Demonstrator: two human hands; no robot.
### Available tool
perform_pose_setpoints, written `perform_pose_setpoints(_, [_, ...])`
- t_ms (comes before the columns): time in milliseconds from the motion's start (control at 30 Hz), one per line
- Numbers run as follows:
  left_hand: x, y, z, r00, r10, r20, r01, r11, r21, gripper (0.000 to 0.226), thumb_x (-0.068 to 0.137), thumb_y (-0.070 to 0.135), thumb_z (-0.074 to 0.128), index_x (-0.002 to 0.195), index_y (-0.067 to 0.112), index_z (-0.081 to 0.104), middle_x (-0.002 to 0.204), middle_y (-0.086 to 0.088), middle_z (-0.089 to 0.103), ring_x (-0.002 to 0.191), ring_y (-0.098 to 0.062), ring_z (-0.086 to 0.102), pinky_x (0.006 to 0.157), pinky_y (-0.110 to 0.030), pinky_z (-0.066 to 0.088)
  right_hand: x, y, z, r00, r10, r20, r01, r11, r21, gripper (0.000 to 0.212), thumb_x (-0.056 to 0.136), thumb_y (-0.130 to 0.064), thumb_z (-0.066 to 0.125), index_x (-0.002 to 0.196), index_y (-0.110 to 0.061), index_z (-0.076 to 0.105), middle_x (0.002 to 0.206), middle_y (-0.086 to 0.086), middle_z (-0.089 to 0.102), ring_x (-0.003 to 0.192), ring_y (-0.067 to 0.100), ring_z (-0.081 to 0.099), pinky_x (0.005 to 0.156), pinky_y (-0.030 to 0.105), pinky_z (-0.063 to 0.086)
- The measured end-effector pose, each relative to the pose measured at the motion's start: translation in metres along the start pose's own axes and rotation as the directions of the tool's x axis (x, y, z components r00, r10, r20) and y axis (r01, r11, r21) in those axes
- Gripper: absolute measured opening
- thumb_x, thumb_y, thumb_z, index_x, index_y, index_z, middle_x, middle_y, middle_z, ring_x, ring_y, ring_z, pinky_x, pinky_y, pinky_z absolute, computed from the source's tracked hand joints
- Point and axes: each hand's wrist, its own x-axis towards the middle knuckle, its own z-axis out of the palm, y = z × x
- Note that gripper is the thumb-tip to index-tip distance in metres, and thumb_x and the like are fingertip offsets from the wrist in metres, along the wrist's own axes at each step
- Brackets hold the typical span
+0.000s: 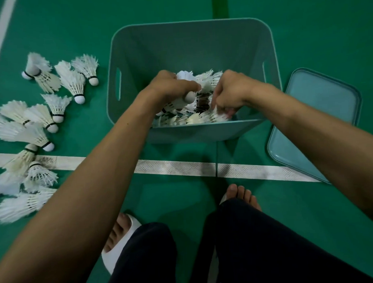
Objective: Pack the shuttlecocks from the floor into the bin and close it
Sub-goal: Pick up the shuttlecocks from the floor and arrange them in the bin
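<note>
Green court floor (pixel 304 31), open bin (pixel 188 48) at centre, both hands inside it.
Grip of the left hand (pixel 171 86) wraps a shuttlecock (pixel 189 97), cork pointing right, feathers partly hidden; the right hand (pixel 230 91) curls into the pile (pixel 193 119), its hold unclear. Loose shuttlecocks (pixel 39 117) lie left, lid (pixel 319 107) right.

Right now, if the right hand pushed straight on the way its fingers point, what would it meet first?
The right hand would meet the shuttlecock pile in the bin; its fingers seem to touch the feathers, though depth is unclear.
</note>
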Motion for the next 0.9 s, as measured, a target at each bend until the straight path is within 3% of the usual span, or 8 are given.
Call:
perform_pose_setpoints(133, [0.005, -0.002, 0.001, 0.999, -0.039, -0.016, 0.04, 0.998, 0.049, 0.081, 0.068, 0.056, 0.087, 0.125, 0.004, 0.062, 0.1, -0.006, 0.066, 0.069, -0.015, 0.06, 0.053, -0.026, 0.043, 0.009, -0.001, 0.014, 0.996, 0.07, 0.048, -0.076, 0.988, 0.133, 0.029, 0.079, 0.013, 0.075, 0.106, 0.007, 0.069, 0.095, 0.025, 0.071, 0.065, 0.032, 0.073, 0.072, 0.044, 0.065])
perform_pose_setpoints(267, [0.01, -0.002, -0.001, 0.998, -0.06, 0.029, 0.057, 0.994, 0.094, 0.103, 0.055, 0.062, 0.091, 0.133, 0.004, 0.058, 0.105, -0.006, 0.066, 0.075, -0.017, 0.058, 0.056, -0.027, 0.04, 0.013, -0.006, 0.017, 0.992, 0.124, 0.03, -0.125, 0.992, 0.036, 0.017, 0.075, 0.012, 0.079, 0.087, 0.008, 0.067, 0.062, 0.021, 0.068, 0.055, 0.032, 0.069, 0.07, 0.049, 0.064])
perform_pose_setpoints(433, [0.016, -0.003, 0.003, 0.997, -0.059, 0.047, 0.054, 0.994, 0.094, 0.089, 0.066, 0.051, 0.09, 0.132, 0.002, 0.057, 0.101, -0.005, 0.06, 0.077, -0.018, 0.057, 0.055, -0.028, 0.04, 0.017, -0.01, 0.021, 0.966, 0.185, 0.182, -0.212, 0.966, 0.146, 0.013, 0.089, 0.01, 0.068, 0.09, 0.004, 0.057, 0.08, 0.016, 0.061, 0.064, 0.023, 0.063, 0.062, 0.038, 0.062])
perform_pose_setpoints(567, [0.018, -0.005, 0.006, 0.998, -0.058, 0.038, 0.053, 0.992, 0.117, 0.078, 0.066, 0.045, 0.092, 0.124, 0.004, 0.06, 0.103, -0.007, 0.06, 0.077, -0.019, 0.054, 0.056, -0.027, 0.039, 0.023, -0.009, 0.022, 0.973, 0.174, 0.15, -0.196, 0.968, 0.153, 0.016, 0.088, 0.01, 0.07, 0.09, 0.003, 0.056, 0.085, 0.018, 0.06, 0.064, 0.024, 0.064, 0.06, 0.037, 0.062])
perform_pose_setpoints(633, [0.016, -0.004, 0.011, 0.997, -0.062, 0.039, 0.057, 0.991, 0.118, 0.079, 0.064, 0.046, 0.091, 0.123, 0.007, 0.059, 0.109, -0.007, 0.062, 0.083, -0.021, 0.057, 0.056, -0.027, 0.038, 0.021, -0.006, 0.022, 0.983, 0.129, 0.129, -0.143, 0.985, 0.098, 0.021, 0.085, 0.01, 0.073, 0.098, 0.005, 0.058, 0.085, 0.021, 0.064, 0.063, 0.028, 0.065, 0.06, 0.037, 0.063])
perform_pose_setpoints(733, [0.015, -0.001, 0.017, 0.996, -0.063, 0.068, 0.055, 0.991, 0.12, 0.08, 0.065, 0.044, 0.09, 0.127, 0.005, 0.058, 0.111, -0.009, 0.063, 0.087, -0.023, 0.059, 0.055, -0.028, 0.04, 0.012, -0.01, 0.021, 0.984, 0.06, 0.167, -0.045, 0.995, -0.092, 0.022, 0.083, 0.0, 0.078, 0.094, 0.004, 0.06, 0.079, 0.02, 0.069, 0.059, 0.031, 0.068, 0.052, 0.036, 0.061])
perform_pose_setpoints(833, [0.013, 0.002, 0.02, 0.997, -0.039, 0.071, 0.025, 0.983, 0.179, 0.063, 0.07, 0.038, 0.088, 0.117, 0.005, 0.062, 0.098, -0.004, 0.059, 0.073, -0.015, 0.052, 0.055, -0.028, 0.037, 0.003, -0.015, 0.004, 0.983, 0.044, 0.18, -0.005, 0.977, -0.213, 0.031, 0.083, -0.011, 0.081, 0.095, 0.007, 0.059, 0.08, 0.023, 0.075, 0.062, 0.034, 0.075, 0.065, 0.047, 0.065])
perform_pose_setpoints(900, [0.011, 0.003, 0.021, 0.997, -0.008, 0.074, -0.006, 0.982, 0.188, 0.051, 0.072, 0.038, 0.089, 0.105, 0.01, 0.061, 0.09, 0.001, 0.057, 0.07, -0.01, 0.05, 0.056, -0.027, 0.038, -0.001, -0.014, -0.018, 0.989, 0.051, 0.139, -0.028, 0.986, -0.164, 0.028, 0.087, -0.009, 0.077, 0.095, 0.01, 0.059, 0.078, 0.023, 0.076, 0.059, 0.034, 0.075, 0.067, 0.046, 0.065])
